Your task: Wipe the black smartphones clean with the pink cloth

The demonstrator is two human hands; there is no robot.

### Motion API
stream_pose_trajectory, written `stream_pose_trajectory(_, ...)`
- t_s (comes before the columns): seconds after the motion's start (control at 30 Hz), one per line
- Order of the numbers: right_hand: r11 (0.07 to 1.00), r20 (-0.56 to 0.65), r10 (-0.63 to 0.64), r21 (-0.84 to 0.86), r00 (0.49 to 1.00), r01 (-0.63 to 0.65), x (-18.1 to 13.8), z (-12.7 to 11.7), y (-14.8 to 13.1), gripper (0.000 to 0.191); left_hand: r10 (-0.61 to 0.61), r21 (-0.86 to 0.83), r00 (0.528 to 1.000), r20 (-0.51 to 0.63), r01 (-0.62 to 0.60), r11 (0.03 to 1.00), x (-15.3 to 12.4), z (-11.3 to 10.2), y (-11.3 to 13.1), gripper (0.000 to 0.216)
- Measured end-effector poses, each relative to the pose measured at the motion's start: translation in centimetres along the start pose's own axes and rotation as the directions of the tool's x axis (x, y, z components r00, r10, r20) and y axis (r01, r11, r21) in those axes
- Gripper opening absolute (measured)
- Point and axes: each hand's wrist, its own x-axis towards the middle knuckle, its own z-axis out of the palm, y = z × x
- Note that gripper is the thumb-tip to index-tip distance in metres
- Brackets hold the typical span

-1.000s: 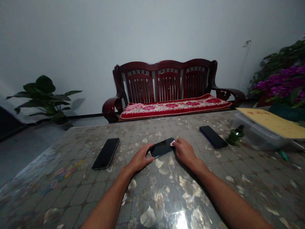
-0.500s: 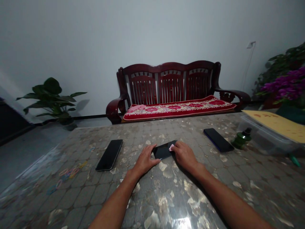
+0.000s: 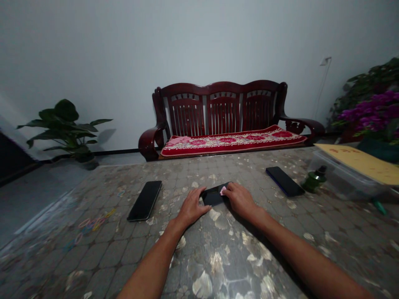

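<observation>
Centred on phone point(image 3: 212, 197), dark screen up, lying flat on table point(image 3: 243, 168) between both hands, right end angled a bit away. Noting a small change: a slide of pink cloth point(image 3: 222, 190) from right end of phone in toward middle of glass, compared with a second ago. Reading that as a short rub over the screen, with phone kept in much the same spot. Putting slight shift of whole view down to head movement. Can't tell cloth from tissue at this size. On left hand point(image 3: 190, 207): closed about left end of phone, with thumb at near edge, fingers at far edge, bracing by the look of it. On right hand point(image 3: 240, 200): fingertips together, pinched on cloth, pressed to glass near right end, knuckles up, hiding part of phone. Seeing left forearm point(image 3: 152, 257) and right forearm point(image 3: 302, 253) reaching in from the near side, angled inward to meet at phone, low over table. Farther out, left: left phone point(image 3: 145, 201) apart from left hand, then loose coloured bands point(image 3: 94, 224). Farther out, right: right phone point(image 3: 284, 181), then green bottle point(image 3: 314, 179) just beside, then clear box point(image 3: 339, 176) under yellow paper point(image 3: 361, 162). Beyond table: dark wooden bench point(image 3: 221, 112) with red mat point(image 3: 230, 143).
</observation>
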Motion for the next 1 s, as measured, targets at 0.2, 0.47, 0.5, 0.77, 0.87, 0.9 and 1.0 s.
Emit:
stream_pose_trajectory(0.2,0.986,0.035,0.167,0.011,0.985,-0.168,1.4,-0.3,0.2,0.034,0.008,-0.014,1.0,-0.013,-0.008,1.0,0.1,0.0,-0.4,0.071)
stream_pose_trajectory(0.47,0.996,0.046,0.011,0.087,0.999,-0.015,1.7,0.3,-3.3,0.032,-0.001,-0.013,1.0,-0.016,0.0,1.0,0.0,0.0,-0.6,0.07)
stream_pose_trajectory(0.5,0.996,0.046,0.042,0.076,0.998,-0.045,1.7,0.1,-2.9,0.032,-0.003,-0.011,1.0,-0.014,0.003,1.0,0.0,0.0,-0.6,0.07)
stream_pose_trajectory(0.77,0.965,0.035,0.26,0.023,0.965,-0.261,2.6,-0.5,-1.6,0.034,0.005,-0.049,0.999,-0.032,-0.006,0.999,0.1,0.1,-0.9,0.076)
stream_pose_trajectory(0.87,0.986,0.057,0.152,0.063,0.987,-0.155,3.0,0.3,-4.1,0.033,0.004,-0.061,1.0,-0.027,-0.005,0.998,0.1,0.2,-0.8,0.077)
stream_pose_trajectory(0.9,0.991,0.065,0.104,0.076,0.992,-0.109,3.1,0.5,-4.9,0.032,0.007,-0.062,0.999,-0.032,-0.009,0.998,0.1,0.2,-0.8,0.077)
stream_pose_trajectory(1.0,0.995,0.072,0.008,0.103,0.997,-0.015,3.1,0.9,-5.7,0.031,0.01,-0.058,0.999,-0.044,-0.013,0.998,0.1,0.2,-0.7,0.075)
